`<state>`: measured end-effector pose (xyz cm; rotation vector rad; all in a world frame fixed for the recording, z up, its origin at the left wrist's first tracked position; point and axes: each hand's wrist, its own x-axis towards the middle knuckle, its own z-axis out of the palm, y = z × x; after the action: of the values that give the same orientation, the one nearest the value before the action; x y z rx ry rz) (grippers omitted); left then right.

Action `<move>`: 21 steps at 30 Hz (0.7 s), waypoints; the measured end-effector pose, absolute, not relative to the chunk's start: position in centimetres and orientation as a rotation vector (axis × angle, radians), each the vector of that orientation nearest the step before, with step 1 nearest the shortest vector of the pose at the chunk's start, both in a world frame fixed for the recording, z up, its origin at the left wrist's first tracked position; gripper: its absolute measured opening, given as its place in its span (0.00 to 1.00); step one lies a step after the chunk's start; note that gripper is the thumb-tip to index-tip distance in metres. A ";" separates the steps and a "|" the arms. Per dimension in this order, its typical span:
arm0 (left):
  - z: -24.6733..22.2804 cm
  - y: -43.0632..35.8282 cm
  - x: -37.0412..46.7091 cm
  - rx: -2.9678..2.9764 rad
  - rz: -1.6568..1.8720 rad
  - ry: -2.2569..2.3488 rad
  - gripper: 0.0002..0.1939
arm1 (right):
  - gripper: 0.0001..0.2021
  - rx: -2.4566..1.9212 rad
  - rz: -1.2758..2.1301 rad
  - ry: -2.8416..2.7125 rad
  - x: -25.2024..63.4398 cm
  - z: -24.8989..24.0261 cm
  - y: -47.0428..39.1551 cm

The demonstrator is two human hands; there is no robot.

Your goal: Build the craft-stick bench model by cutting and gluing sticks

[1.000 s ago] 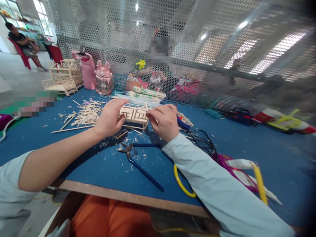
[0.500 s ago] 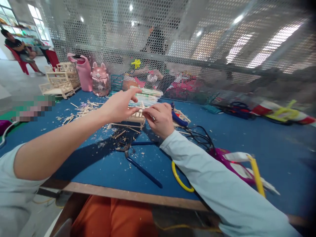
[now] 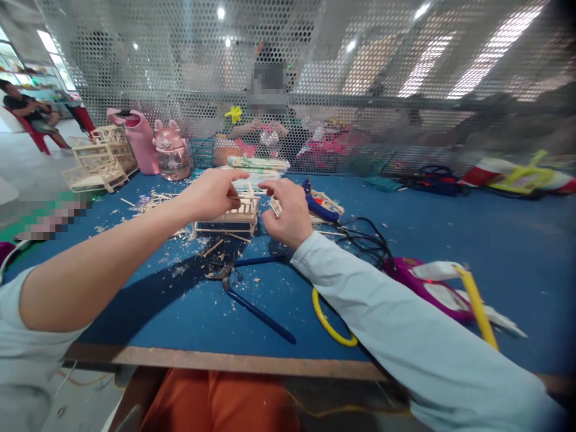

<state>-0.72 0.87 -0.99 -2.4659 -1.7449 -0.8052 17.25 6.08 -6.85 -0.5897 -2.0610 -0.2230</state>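
Observation:
A small frame of thin wooden sticks (image 3: 227, 225) stands on the blue table. My left hand (image 3: 216, 192) is at its upper left, index finger stretched out and the other fingers curled, with nothing visible in it. Just right of the frame, my right hand (image 3: 288, 210) has thumb and fingers apart and holds nothing. Small upright sticks show on the frame's top between the hands. Nearer to me lie blue-handled pliers (image 3: 227, 276), jaws to the left, among wood chips. Behind the right hand rests a blue glue gun (image 3: 320, 210).
A larger stick model (image 3: 101, 159), a pink bottle (image 3: 143, 144) and a clear pink bottle (image 3: 173, 156) stand at the back left. A metal mesh (image 3: 337, 78) rises behind. A purple device (image 3: 416, 288), black cable and yellow ring (image 3: 330, 324) lie right.
My right thumb and fingers have parted from their pinch beside the small sticks, and both hands have drawn slightly apart. The view has shifted a little.

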 end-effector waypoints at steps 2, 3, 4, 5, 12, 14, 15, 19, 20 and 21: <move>-0.9 0.9 -0.7 -2.465 -0.801 -1.738 0.29 | 0.21 -0.615 -0.157 -2.079 17.2 -6.9 6.2; -0.9 0.9 -0.7 -2.464 -0.792 -1.738 0.29 | 0.20 -0.616 -0.132 -2.087 17.2 -7.0 6.3; -0.8 0.8 -0.6 -2.462 -0.781 -1.737 0.29 | 0.20 -0.613 -0.115 -2.083 17.1 -7.0 6.2; -0.8 0.8 -0.6 -2.459 -0.770 -1.736 0.29 | 0.19 -0.608 -0.111 -2.069 17.1 -7.0 6.1; -0.9 0.8 -0.6 -2.465 -0.762 -1.724 0.29 | 0.04 -0.549 -0.428 -2.029 17.0 -6.9 5.5; -0.9 1.0 -0.7 -2.470 -0.769 -1.717 0.29 | 0.05 -0.562 -0.470 -2.059 17.0 -6.9 5.5; -1.0 1.0 -0.8 -2.471 -0.776 -1.710 0.29 | 0.06 -0.577 -0.478 -2.072 17.0 -6.9 5.6; -1.0 1.1 -0.8 -2.489 -0.788 -1.690 0.29 | 0.08 -0.614 -0.482 -2.078 17.0 -7.0 5.7; -1.0 1.1 -0.8 -2.493 -0.786 -1.698 0.29 | 0.08 -0.609 -0.488 -2.071 17.0 -7.0 5.8; -0.9 1.0 -0.7 -2.493 -0.781 -1.713 0.29 | 0.08 -0.604 -0.497 -2.066 17.0 -7.0 5.8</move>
<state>-0.73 1.02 -0.93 -2.4932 -1.7132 -0.7811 16.98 5.78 -7.04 -0.6036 -2.0656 -0.4968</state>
